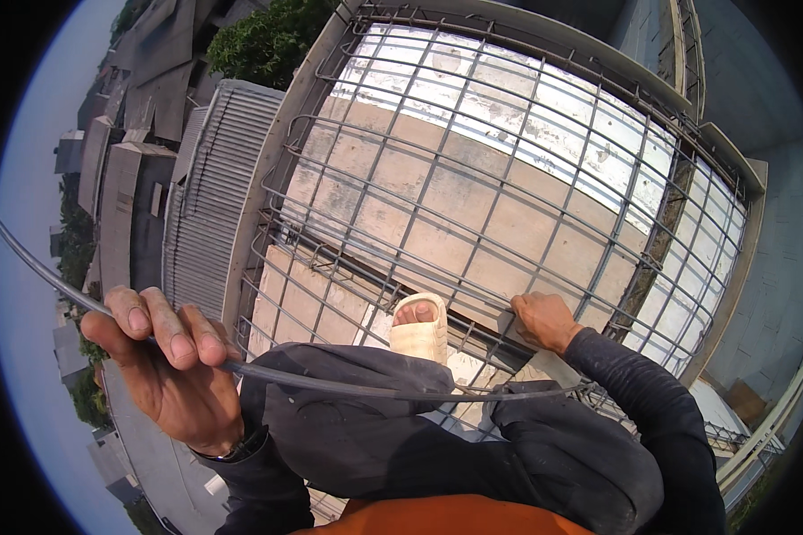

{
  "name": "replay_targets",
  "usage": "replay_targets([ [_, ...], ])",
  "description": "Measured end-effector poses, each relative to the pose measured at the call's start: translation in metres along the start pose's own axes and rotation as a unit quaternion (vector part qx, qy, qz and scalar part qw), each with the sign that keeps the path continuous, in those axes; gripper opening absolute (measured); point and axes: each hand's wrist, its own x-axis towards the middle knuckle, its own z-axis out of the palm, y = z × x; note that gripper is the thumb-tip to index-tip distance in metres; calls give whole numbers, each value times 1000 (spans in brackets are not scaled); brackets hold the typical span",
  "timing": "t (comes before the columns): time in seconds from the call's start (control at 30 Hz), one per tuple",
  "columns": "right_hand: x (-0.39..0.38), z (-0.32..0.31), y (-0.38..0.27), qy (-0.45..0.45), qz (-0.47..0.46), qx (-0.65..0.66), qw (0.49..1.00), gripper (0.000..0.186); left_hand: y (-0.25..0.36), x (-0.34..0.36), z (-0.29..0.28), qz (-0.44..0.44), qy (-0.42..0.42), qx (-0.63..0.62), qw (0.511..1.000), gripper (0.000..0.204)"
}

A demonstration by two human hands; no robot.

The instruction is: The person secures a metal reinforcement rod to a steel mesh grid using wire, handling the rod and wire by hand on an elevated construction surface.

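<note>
My left hand (171,370) is raised at the left, its fingers curled round a long, thin, grey bendable tube (357,390). From the far left edge the tube runs through that hand and across my thighs toward my right knee. My right hand (544,321) is closed low against the steel rebar mesh (500,183), beside a beam's bars. Whatever its fingers grip is hidden beneath them. The mesh of crossed bars lies just above tan and white panels, with hooked bar ends along the left side.
My foot in a cream sandal (419,334) stands among the bars. Raised form boards (257,192) edge the deck, with a drop on the left to a corrugated roof (227,169) and other buildings. A grey wall (763,259) stands at the right. A tree (268,40) shows beyond.
</note>
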Motion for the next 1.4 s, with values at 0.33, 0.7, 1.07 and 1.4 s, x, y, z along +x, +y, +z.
replay_targets([
  [0.33, -3, -52, -24, -28, 103, 183, 977, 35, 17, -17, -24, 12, 80, 106, 991, 33],
  [0.7, -8, -77, -18, 21, 88, 207, 974, 42, 13, -14, -24, -13, 122, 1, 992, 15],
  [1.07, -18, -91, -17, 108, 49, 263, 957, 41, 15, -18, -10, 29, 152, 78, 985, 21],
  [1.4, -71, -210, 6, 503, 102, 394, 762, 37, 6, -6, -8, 58, 156, 40, 985, 36],
])
